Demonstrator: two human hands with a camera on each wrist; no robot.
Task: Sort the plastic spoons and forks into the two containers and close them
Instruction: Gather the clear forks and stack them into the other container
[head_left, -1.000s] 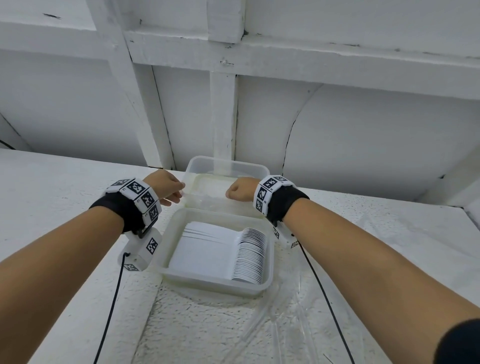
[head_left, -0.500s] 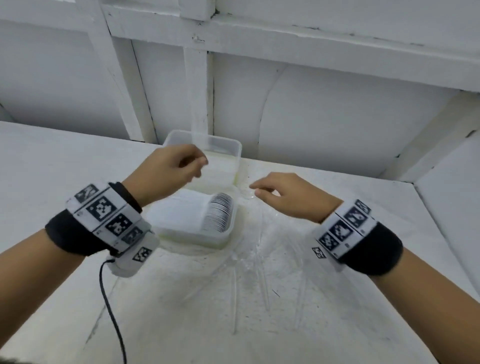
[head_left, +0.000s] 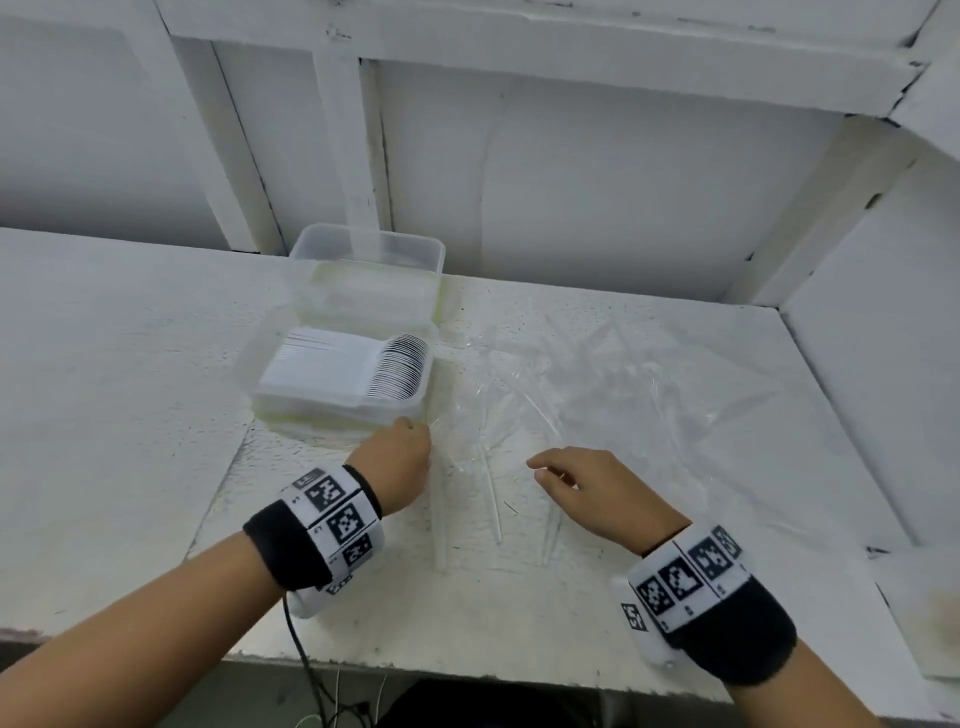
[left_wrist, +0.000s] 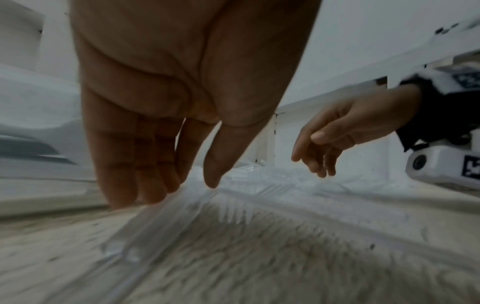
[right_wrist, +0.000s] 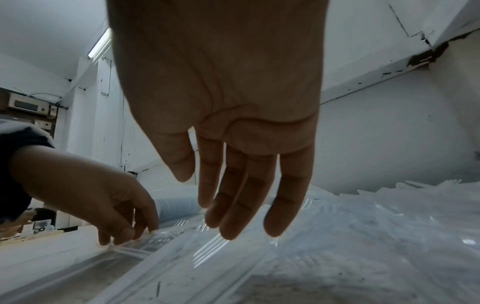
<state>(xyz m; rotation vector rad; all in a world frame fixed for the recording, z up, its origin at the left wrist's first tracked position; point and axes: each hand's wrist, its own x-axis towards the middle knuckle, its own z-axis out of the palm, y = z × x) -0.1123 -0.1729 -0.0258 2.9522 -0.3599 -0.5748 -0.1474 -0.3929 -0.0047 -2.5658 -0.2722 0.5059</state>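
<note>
We see a heap of clear plastic forks (head_left: 524, 415) spread on the white table (head_left: 104, 415), to the right of the two containers and in front of both hands. The forks are see-through and lie over one another, so we cannot count them or follow single ones through the heap; only a few long handles near the front edge of the heap and some tines in the right wrist view (right_wrist: 207, 251) read clearly. The left wrist view is blurred low down, and there the heap (left_wrist: 233, 205) shows only as pale streaks.

The near container (head_left: 332, 410) is a clear tub with a tight row of white spoons (head_left: 353, 371) in it, bowls to the right, handles to the left. Its lid is off. The far container (head_left: 363, 260) stands just behind it against the wall (head_left: 623, 182); what is inside it is hard to make out through the cloudy plastic.

Our left hand (head_left: 400, 457) is just in front of the near container's right corner, at the left edge of the heap. Its fingers point down and are only loosely bent, with the fingertips (left_wrist: 122, 197) at a fork handle; whether they have hold of it, we cannot tell. Our right hand (head_left: 587, 493) hangs over the near part of the heap with fingers (right_wrist: 233, 205) straight and spread a little, holding nothing.

Both wrists carry black bands with checkered markers (head_left: 332, 514), and a cable (head_left: 301, 654) drops from the left one over the table edge.
</note>
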